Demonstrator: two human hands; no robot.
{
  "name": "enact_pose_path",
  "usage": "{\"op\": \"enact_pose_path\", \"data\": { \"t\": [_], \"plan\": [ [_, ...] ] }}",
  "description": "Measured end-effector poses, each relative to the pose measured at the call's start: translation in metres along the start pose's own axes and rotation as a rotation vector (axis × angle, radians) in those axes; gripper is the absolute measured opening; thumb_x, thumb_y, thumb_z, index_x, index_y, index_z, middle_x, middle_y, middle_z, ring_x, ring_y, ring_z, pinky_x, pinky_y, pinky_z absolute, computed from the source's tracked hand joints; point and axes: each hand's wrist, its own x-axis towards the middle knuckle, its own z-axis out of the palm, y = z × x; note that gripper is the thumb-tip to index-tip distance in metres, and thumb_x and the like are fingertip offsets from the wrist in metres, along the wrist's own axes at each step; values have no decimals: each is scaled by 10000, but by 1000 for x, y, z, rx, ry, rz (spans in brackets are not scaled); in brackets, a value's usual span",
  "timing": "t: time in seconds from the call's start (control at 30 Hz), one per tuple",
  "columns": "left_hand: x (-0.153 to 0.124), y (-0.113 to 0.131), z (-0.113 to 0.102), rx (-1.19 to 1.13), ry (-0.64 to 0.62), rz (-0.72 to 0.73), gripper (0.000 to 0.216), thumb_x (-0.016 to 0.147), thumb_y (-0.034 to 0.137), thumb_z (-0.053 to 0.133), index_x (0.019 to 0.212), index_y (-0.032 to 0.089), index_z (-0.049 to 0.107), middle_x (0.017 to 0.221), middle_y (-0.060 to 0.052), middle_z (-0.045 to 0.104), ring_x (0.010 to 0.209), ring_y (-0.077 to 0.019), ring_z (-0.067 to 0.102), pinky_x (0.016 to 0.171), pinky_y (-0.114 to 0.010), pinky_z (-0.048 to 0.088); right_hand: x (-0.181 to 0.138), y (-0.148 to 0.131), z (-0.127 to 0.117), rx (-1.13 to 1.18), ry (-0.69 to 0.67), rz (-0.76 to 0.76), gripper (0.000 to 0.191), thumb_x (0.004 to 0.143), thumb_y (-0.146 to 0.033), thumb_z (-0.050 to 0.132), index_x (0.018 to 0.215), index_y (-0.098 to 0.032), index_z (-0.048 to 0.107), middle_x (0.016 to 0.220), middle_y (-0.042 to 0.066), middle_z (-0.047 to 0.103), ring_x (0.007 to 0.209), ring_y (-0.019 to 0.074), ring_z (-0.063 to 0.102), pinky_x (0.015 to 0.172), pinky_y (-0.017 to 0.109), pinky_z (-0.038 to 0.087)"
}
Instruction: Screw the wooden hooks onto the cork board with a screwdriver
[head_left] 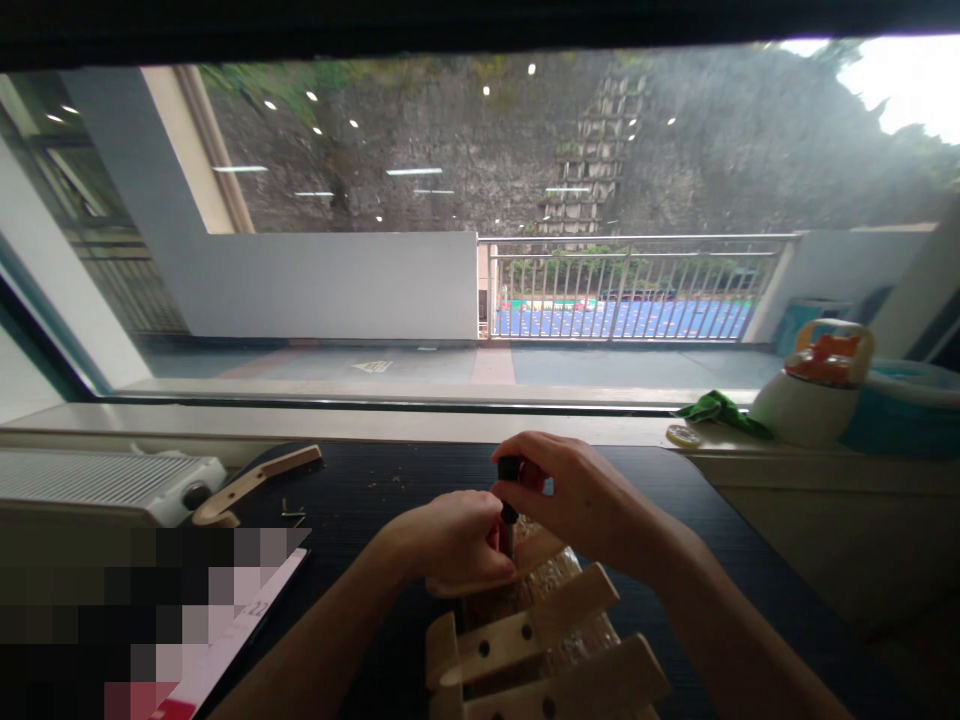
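My right hand point(562, 485) is closed around the black handle of a screwdriver point(509, 472), held upright over a wooden piece. Lower down, my left hand point(461, 535) has its fingers pinched at the screwdriver's shaft; whether they also hold a screw is hidden. Beneath my hands lies a wooden assembly of several pale slats point(532, 625) with dark holes, set crosswise. Clear, crinkled plastic wrap point(556, 580) shows between the slats. The screwdriver's tip is hidden by my left fingers.
On the dark table point(360, 540) lie a bent wooden piece point(262, 480), a few screws point(294, 514) and a printed sheet point(251, 595). A white slatted appliance point(112, 485) stands at left. The windowsill point(420, 425) holds a green cloth point(716, 408) and a white jug point(802, 405) with orange top.
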Motion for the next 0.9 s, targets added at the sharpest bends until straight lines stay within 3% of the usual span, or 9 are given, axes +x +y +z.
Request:
{"op": "enact_pose_path", "data": {
  "t": [0.17,0.4,0.53,0.7,0.9],
  "plan": [
    [-1,1,0,20,14,2,191,691,340,518,712,178,618,641,-1,598,595,-142,537,484,-192,364,1,0,1,-7,-8,49,127,766,-297,594,815,-181,576,713,-4,584,623,109,492,567,239,375],
    [1,0,1,-1,4,2,206,703,343,504,708,166,610,622,-5,592,554,-131,517,459,-195,342,-4,1,-1,61,-36,-25,294,799,-191,515,1078,-222,605,796,-3,637,652,98,540,629,229,407],
    [1,1,-1,-3,7,-2,194,688,337,515,687,165,606,610,2,582,544,-124,502,465,-198,340,-4,2,-2,62,-25,-50,297,806,-176,511,1081,-204,620,896,14,662,702,105,557,670,231,414],
    [-3,7,-7,34,-2,-25,184,674,325,500,593,173,566,519,28,479,468,-102,406,409,-207,273,0,4,0,29,5,-25,244,805,-221,547,1031,-190,632,850,27,658,717,121,564,659,240,415],
    [-1,1,-2,-13,14,-16,200,676,344,501,679,170,599,566,15,533,504,-114,453,445,-202,319,-1,6,3,28,-1,-41,287,810,-218,527,1087,-199,603,835,24,650,709,119,566,657,242,414]
  ]
}}
